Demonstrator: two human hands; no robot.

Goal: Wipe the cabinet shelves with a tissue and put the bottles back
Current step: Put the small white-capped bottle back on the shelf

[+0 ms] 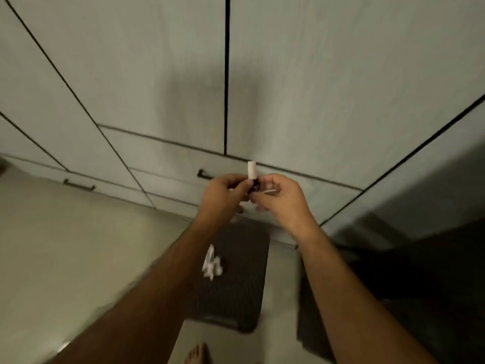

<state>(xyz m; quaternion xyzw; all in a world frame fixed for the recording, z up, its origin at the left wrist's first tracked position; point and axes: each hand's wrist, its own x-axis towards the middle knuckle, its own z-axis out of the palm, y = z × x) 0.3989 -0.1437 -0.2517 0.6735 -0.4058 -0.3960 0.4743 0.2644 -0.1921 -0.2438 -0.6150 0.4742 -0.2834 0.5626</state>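
Both sets of fingers are bunched up around one tiny bottle (253, 179), dark body with a tall white cap sticking straight up above the knuckles. The left hand (224, 193) has its fingers curled in and pinching the bottle from the left side, and the right hand (282, 197) pinches in from the right, with a thin white sliver (270, 191) poking out between its fingers (can't tell if that's tissue or a label, too blurry). The hands touch each other at the bottle, held up in front of the closed cabinet doors (157, 74), just over a drawer handle (203, 175).

Further down, on the floor between the forearms, there's a dark mat (236, 298) with a crumpled white tissue (212, 264) lying on its left part. Another handle (78, 185) sits off to the left, and a bare foot (195, 353) peeks in at the bottom edge.
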